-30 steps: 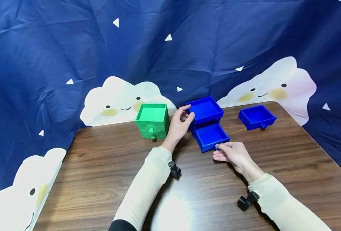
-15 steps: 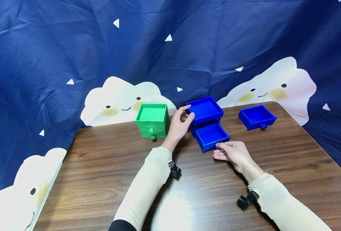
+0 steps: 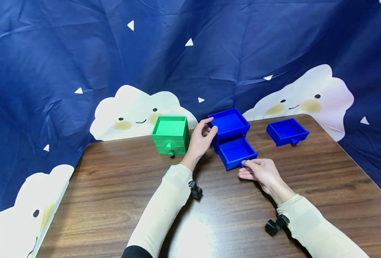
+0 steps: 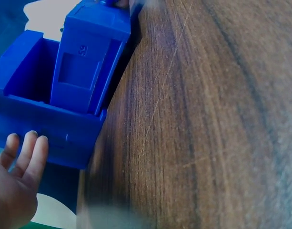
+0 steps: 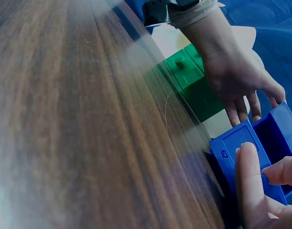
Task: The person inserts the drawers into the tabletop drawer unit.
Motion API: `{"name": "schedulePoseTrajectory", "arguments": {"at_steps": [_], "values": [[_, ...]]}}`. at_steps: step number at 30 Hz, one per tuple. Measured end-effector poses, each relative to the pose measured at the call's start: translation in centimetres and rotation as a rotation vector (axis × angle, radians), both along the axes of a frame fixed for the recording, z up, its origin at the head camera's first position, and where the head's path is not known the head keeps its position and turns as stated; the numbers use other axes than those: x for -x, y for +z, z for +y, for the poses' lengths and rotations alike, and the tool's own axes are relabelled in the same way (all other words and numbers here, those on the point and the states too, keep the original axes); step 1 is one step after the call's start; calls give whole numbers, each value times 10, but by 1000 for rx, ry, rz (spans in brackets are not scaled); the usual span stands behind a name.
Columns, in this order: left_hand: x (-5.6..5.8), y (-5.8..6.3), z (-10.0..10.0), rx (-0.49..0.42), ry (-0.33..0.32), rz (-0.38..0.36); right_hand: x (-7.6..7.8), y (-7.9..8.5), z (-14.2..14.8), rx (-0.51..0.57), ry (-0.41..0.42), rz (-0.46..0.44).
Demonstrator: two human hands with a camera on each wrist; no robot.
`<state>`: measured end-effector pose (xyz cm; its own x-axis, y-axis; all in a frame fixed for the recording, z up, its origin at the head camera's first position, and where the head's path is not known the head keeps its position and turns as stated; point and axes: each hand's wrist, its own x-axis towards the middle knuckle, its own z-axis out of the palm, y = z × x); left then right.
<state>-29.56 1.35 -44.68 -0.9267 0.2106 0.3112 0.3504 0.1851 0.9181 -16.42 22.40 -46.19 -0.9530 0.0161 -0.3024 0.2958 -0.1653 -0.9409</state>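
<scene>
A small blue cabinet (image 3: 230, 123) with a tray-like top stands near the back of the table, its lower drawer (image 3: 234, 164) pulled far out. My right hand (image 3: 262, 174) pinches that drawer's knob between thumb and finger at the front. On the cabinet's left side rests my left hand (image 3: 201, 139), a fingertip at the top rim and the thumb by the front corner. Straight fingers (image 4: 25, 155) touch the side wall in the left wrist view. The slot above the pulled drawer has no drawer in it. In the right wrist view the drawer front (image 5: 231, 136) shows beneath my fingers.
A green cabinet (image 3: 170, 136) with its drawers in stands left of the blue one. To the right, a separate blue drawer (image 3: 287, 129) sits on the wooden table (image 3: 119, 193). Behind the table hangs a blue curtain (image 3: 164, 46) printed with clouds.
</scene>
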Motion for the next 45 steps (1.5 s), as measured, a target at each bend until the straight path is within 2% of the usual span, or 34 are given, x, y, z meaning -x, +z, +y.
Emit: {"name": "schedulePoseTrajectory", "arguments": {"at_steps": [30,45], "values": [[2,-2,2,-5,5,-2,33,-1,-9,-36,-5,-30],[0,0,1,-11,0,12,46,1,-14,12,-18,-54]]}}
